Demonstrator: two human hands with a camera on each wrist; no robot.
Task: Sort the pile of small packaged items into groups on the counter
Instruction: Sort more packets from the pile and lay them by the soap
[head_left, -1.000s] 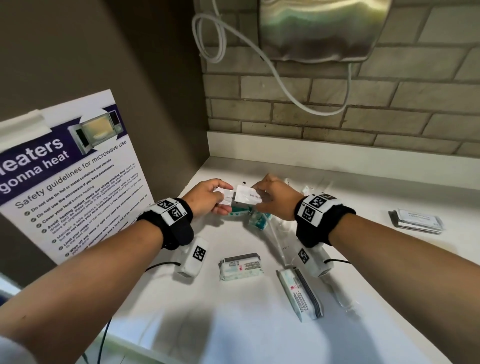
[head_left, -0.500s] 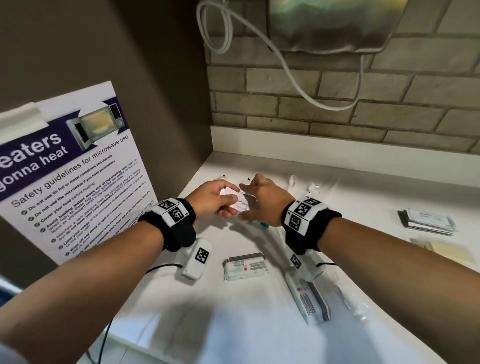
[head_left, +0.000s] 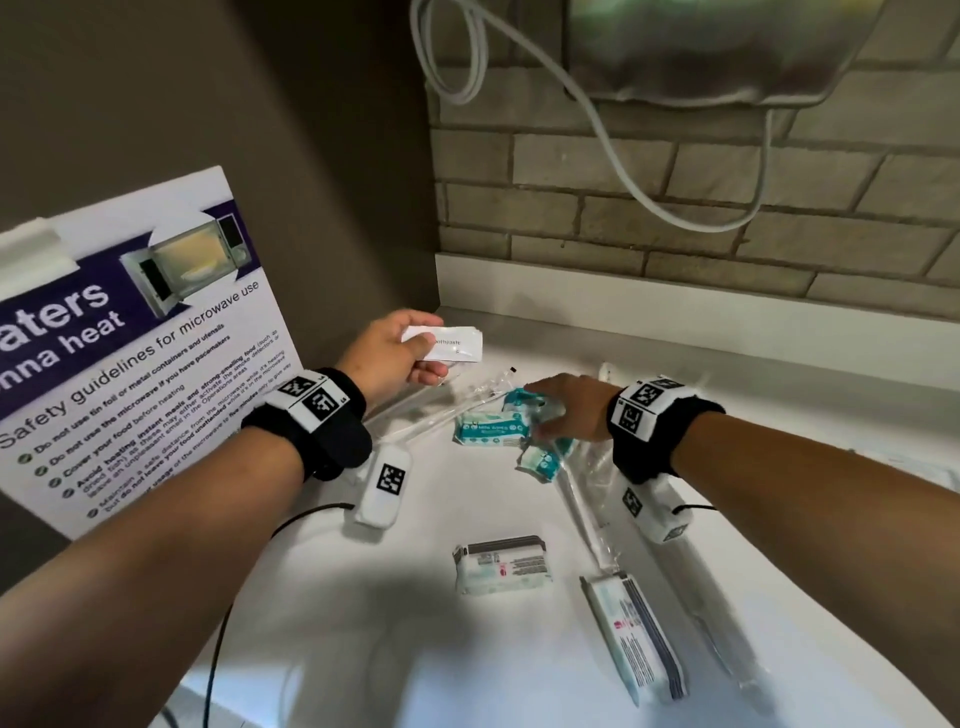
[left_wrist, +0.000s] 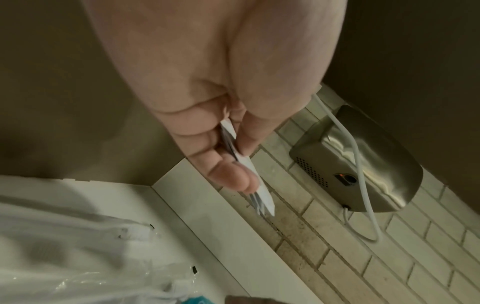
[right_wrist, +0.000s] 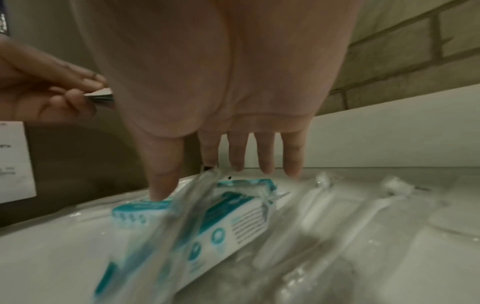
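counter (head_left: 363, 649): white, runs into a corner between a brown wall on the left and a brick wall at the far side
poster (head_left: 130, 338): microwave safety guidelines, leaning on the left wall, standing on the counter's left edge
hand dryer (left_wrist: 363, 164): steel unit on the brick wall, white cable looping below it
left hand (head_left: 387, 358): raised over the far-left corner, thumb and fingers pinching a thin stack of white sachets (head_left: 452, 345); "toothpaste" partly legible on the top one; left wrist view shows several flat sachets edge-on between thumb and fingers (left_wrist: 233, 179)
right hand (head_left: 569, 413): palm down over the pile, fingers straight and spread, gripping nothing; thumb tip touches a teal packet, other fingertips sit at the clear wrappers
pile (head_left: 519, 426): middle of counter, under and just left of the right hand; teal-and-white packets (right_wrist: 233, 222) mixed with clear-wrapped toothbrushes (head_left: 441, 410)
wipe pack (head_left: 501, 564): white, lying flat, near side, well apart from the pile
second wipe pack (head_left: 634, 634): white with a dark edge, near right, angled, just right of the first
clear-wrapped toothbrush (head_left: 587, 519): long, lies between the pile and the second wipe pack
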